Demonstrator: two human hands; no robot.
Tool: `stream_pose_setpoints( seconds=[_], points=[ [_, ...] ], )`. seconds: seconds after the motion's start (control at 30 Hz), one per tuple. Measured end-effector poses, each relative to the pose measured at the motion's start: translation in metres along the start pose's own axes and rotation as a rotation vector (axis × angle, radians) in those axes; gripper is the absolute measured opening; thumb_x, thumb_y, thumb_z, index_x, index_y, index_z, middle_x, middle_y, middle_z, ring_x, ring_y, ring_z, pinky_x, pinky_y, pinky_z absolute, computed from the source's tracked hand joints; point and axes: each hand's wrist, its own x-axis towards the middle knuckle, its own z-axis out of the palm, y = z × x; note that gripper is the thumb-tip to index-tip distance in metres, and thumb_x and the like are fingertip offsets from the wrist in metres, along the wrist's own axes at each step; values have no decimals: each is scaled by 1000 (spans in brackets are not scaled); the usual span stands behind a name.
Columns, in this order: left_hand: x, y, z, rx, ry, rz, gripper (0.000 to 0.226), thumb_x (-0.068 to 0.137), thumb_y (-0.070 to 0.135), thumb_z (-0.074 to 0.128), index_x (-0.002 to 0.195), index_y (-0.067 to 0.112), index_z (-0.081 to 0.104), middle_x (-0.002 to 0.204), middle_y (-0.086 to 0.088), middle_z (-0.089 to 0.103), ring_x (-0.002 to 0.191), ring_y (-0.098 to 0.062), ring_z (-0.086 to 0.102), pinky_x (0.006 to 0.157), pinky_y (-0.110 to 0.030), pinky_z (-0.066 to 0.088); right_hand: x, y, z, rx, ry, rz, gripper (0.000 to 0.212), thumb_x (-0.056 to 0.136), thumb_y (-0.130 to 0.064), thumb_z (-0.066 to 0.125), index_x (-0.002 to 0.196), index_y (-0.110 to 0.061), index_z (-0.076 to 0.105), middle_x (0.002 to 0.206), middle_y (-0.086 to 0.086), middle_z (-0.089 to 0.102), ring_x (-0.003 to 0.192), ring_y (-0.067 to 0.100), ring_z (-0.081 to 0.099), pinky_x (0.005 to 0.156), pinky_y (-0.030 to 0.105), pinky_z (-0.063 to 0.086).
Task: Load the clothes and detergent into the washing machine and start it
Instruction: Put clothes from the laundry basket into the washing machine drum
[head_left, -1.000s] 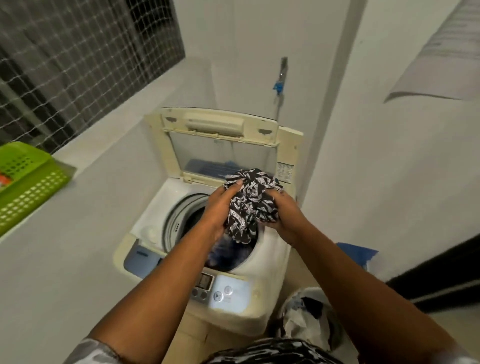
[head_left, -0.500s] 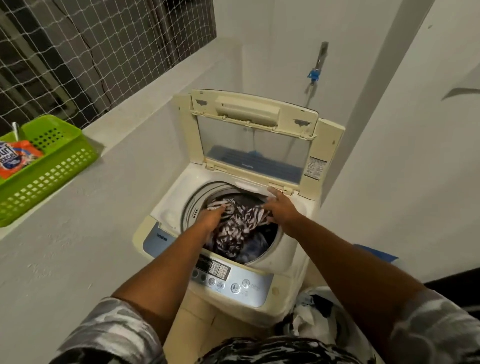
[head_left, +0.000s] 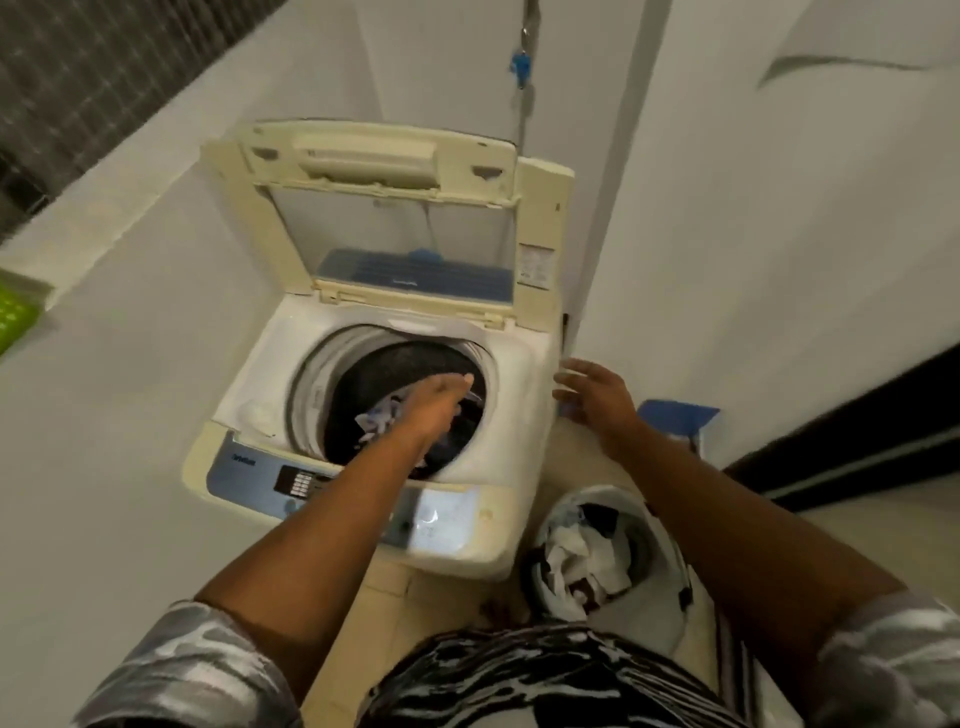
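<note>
The cream top-loading washing machine (head_left: 511, 415) stands with its lid (head_left: 374, 161) raised. Dark and patterned clothes (head_left: 387, 415) lie inside the drum. My left hand (head_left: 441, 400) hovers over the drum opening with straight fingers and holds nothing. My right hand (head_left: 597, 395) is off the machine's right edge, fingers spread, empty. A white laundry basket (head_left: 644, 608) with more clothes (head_left: 576, 566) sits on the floor to the right of the machine. The control panel (head_left: 311, 483) runs along the machine's front.
A green plastic basket (head_left: 15, 312) sits on the ledge at far left. A blue tap (head_left: 519, 62) hangs on the wall behind the machine. A blue-and-white item (head_left: 675, 415) lies by the right wall. White walls close in on both sides.
The patterned garment went from both hands down into the drum. Both hands have let go; my right hand has drawn back past the machine's right edge.
</note>
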Motion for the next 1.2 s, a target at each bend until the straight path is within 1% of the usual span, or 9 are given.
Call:
stream_pose_setpoints(
  seconds=[0.1, 0.23, 0.43, 0.53, 0.63, 0.77, 0.83, 1.03, 1.2],
  points=[
    [-24, 20, 58, -15, -66, 113, 9, 98, 33, 72, 100, 25, 76, 93, 4, 75, 85, -18, 70, 61, -22, 50, -9, 25, -43, 1, 70, 55, 26, 99, -20, 69, 125, -21, 72, 114, 6, 77, 105, 24, 73, 86, 36, 58],
    [-53, 21, 135, 43, -270, 145, 15, 103, 34, 67, 113, 26, 74, 103, 4, 75, 91, -13, 72, 74, -23, 53, -21, 72, -88, 55, 157, 156, 27, 102, -21, 65, 129, -19, 69, 107, 2, 72, 97, 21, 70, 81, 33, 53],
    [-52, -39, 224, 234, -425, -15, 32, 99, 44, 69, 122, 23, 72, 120, -3, 76, 105, -21, 74, 94, -35, 60, -41, 141, -138, 48, 273, 309, 15, 100, -11, 66, 115, -11, 70, 91, 9, 69, 72, 16, 66, 50, 22, 49],
    [-41, -83, 256, 333, -451, -108, 38, 97, 48, 70, 123, 20, 73, 119, -7, 77, 103, -23, 73, 93, -37, 60, -39, 184, -158, 40, 276, 373, 16, 101, -12, 65, 116, -11, 69, 83, 6, 66, 58, 8, 62, 49, 23, 43],
    [-28, -134, 285, 415, -444, -197, 51, 92, 54, 71, 129, 20, 70, 122, -8, 76, 104, -27, 73, 95, -42, 61, -25, 232, -174, 62, 315, 443, 20, 101, -14, 68, 120, -12, 69, 90, 9, 69, 63, 11, 66, 46, 20, 46],
    [0, -202, 319, 454, -469, -275, 49, 103, 40, 66, 143, 13, 63, 139, -9, 68, 125, -30, 66, 105, -33, 52, 6, 318, -193, 76, 337, 553, 24, 101, -16, 70, 124, -12, 69, 97, 9, 71, 76, 17, 69, 62, 25, 52],
    [18, -241, 333, 463, -479, -311, 44, 106, 33, 60, 143, 8, 61, 140, -11, 66, 130, -30, 63, 98, -26, 45, 23, 367, -200, 74, 344, 609, 16, 102, -16, 68, 117, -13, 69, 105, 14, 73, 87, 26, 70, 70, 30, 52],
    [72, -360, 372, 338, -312, -552, 35, 100, 43, 68, 123, 18, 69, 124, -9, 71, 121, -34, 65, 110, -49, 52, 80, 502, -197, -62, 269, 686, 22, 101, -17, 68, 123, -11, 70, 114, 14, 75, 91, 25, 71, 79, 37, 56],
    [100, -420, 377, 233, -150, -555, 42, 99, 36, 69, 137, 18, 67, 138, -5, 68, 127, -28, 62, 114, -47, 49, 120, 569, -167, -135, 50, 683, 15, 97, -18, 73, 112, -17, 71, 122, 17, 73, 102, 28, 69, 84, 37, 58]
  ],
)
